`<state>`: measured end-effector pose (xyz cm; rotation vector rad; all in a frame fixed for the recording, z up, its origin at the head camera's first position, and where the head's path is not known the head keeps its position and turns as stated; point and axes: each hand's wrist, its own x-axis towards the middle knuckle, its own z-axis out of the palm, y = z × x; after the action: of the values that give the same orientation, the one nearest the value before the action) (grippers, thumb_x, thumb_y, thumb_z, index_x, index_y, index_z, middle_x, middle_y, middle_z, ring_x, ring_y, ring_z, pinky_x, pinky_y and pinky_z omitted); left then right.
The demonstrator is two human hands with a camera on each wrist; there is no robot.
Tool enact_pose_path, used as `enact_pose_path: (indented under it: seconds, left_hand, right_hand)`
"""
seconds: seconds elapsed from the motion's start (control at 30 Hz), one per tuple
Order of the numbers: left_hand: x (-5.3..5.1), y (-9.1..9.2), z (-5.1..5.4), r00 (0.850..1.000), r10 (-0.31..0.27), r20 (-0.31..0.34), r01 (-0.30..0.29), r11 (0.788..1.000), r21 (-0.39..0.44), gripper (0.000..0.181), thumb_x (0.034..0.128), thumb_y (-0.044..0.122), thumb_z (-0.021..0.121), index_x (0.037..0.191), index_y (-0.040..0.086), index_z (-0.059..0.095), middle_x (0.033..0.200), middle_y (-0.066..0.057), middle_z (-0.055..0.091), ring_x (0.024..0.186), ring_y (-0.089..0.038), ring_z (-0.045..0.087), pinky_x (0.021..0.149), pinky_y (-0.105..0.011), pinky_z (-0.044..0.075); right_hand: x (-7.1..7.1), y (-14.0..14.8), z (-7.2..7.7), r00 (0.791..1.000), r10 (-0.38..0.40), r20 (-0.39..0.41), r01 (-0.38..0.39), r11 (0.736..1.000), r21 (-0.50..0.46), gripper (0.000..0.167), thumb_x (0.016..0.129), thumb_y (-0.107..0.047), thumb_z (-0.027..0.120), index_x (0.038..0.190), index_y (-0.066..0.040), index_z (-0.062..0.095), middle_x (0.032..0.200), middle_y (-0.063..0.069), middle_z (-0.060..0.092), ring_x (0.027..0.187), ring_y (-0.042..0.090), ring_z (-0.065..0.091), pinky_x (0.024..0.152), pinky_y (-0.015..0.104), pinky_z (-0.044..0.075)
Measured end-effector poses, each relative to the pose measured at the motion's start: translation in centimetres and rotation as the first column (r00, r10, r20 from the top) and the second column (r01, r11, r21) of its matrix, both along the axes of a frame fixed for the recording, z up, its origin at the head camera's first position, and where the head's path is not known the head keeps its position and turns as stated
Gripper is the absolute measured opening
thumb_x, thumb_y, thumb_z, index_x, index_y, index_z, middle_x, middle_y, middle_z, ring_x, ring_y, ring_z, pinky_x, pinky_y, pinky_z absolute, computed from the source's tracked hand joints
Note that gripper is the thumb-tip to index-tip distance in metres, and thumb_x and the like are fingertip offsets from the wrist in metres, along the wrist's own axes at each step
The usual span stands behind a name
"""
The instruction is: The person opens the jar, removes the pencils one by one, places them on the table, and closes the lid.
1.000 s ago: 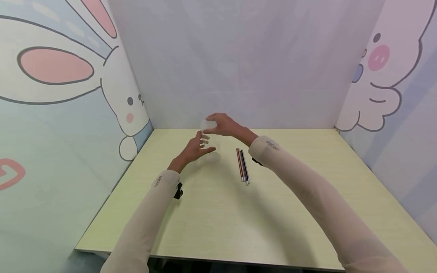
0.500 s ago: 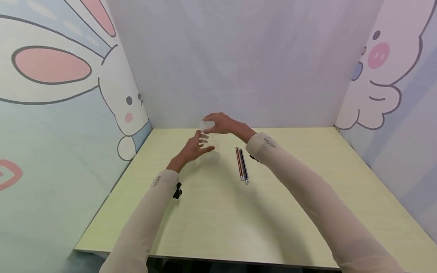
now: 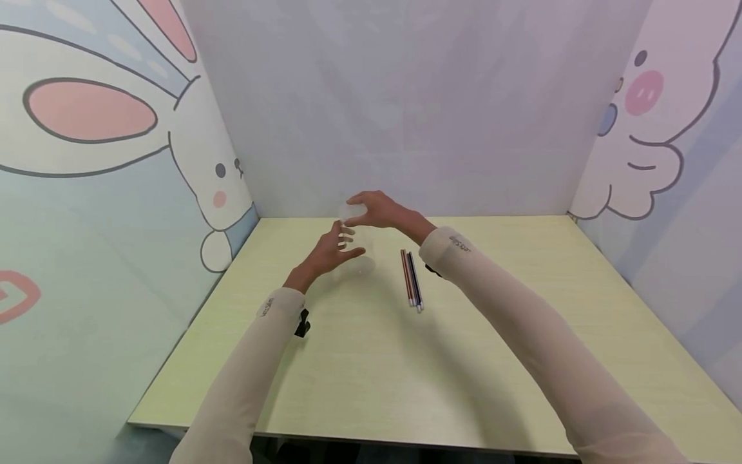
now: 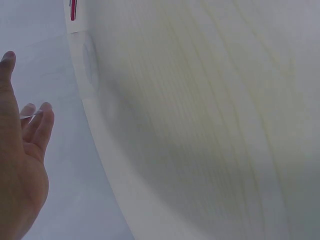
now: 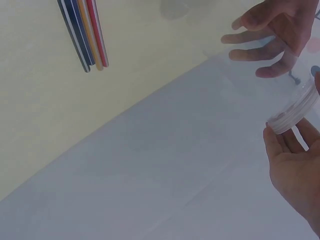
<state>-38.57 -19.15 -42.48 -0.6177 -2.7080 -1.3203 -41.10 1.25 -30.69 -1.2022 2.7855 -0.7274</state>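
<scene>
A clear, see-through jar (image 3: 365, 264) stands upright toward the back of the table, its round base faintly outlined (image 4: 91, 65). My left hand (image 3: 328, 252) is around the jar's side, thumb in front and fingers behind; those fingers look pale through the wall in the right wrist view. Over the jar, my right hand (image 3: 375, 211) pinches a round clear lid (image 5: 295, 107) by its rim between thumb and fingers. The lid is tilted in the right wrist view. Whether it touches the jar's rim cannot be made out.
Several pencils (image 3: 411, 280) lie side by side on the pale wooden table (image 3: 348, 361), right of the jar. A plain grey wall panel (image 3: 406, 116) rises at the table's back edge. Side panels with cartoon animals stand left and right.
</scene>
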Motion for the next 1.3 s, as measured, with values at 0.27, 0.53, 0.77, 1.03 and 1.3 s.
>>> enact_pose_path:
  seconds: [0.27,0.53,0.77,1.03,1.3]
  left_hand:
    - [0.0,0.0,0.1,1.0,-0.005,0.012,0.005,1.0,0.0,0.076,0.0947,0.034,0.079,0.148,0.007,0.031,0.145,-0.014,0.052,0.136,-0.034,0.056,0.114,-0.045,0.048]
    - [0.0,0.0,-0.1,1.0,-0.02,0.007,0.02,1.0,-0.009,0.076,0.0955,0.033,0.078,0.149,0.009,0.03,0.148,-0.024,0.049,0.135,-0.037,0.055,0.113,-0.044,0.049]
    - [-0.3,0.1,0.1,1.0,-0.016,0.005,0.017,1.0,-0.024,0.078,0.0948,0.032,0.079,0.149,0.016,0.025,0.147,-0.023,0.05,0.134,-0.037,0.056,0.112,-0.045,0.049]
    - [-0.1,0.3,0.4,1.0,-0.009,0.027,0.009,1.0,-0.011,0.08,0.0949,0.033,0.079,0.151,0.012,0.026,0.147,-0.016,0.052,0.135,-0.034,0.056,0.113,-0.042,0.049]
    - [-0.1,0.3,0.3,0.999,0.001,0.04,-0.001,1.0,-0.005,0.077,0.095,0.033,0.079,0.149,0.01,0.029,0.147,-0.014,0.051,0.137,-0.033,0.054,0.115,-0.043,0.047]
  right_hand:
    - [0.0,-0.3,-1.0,0.99,-0.086,-0.111,0.086,0.996,-0.01,0.07,0.096,-0.048,0.074,0.15,-0.008,0.055,0.151,0.012,0.055,0.141,0.029,0.05,0.118,0.046,0.042]
    - [0.9,-1.4,-1.7,0.962,-0.216,-0.167,0.212,0.976,-0.042,0.074,0.092,-0.055,0.076,0.143,-0.004,0.06,0.131,0.017,0.059,0.116,0.03,0.058,0.1,0.044,0.054]
    - [0.9,-1.9,-2.0,0.945,-0.299,-0.131,0.296,0.954,-0.044,0.081,0.091,-0.068,0.068,0.138,-0.003,0.056,0.135,0.018,0.052,0.119,0.031,0.053,0.1,0.045,0.054]
    - [0.0,-0.7,-1.7,0.978,-0.173,-0.113,0.166,0.984,-0.068,0.07,0.1,-0.052,0.065,0.153,-0.007,0.049,0.16,0.016,0.04,0.148,0.033,0.037,0.118,0.05,0.04]
    - [-0.5,0.3,-2.1,0.992,-0.091,-0.092,0.088,0.995,-0.041,0.06,0.103,-0.044,0.063,0.15,-0.007,0.054,0.157,0.014,0.047,0.146,0.031,0.042,0.119,0.05,0.039]
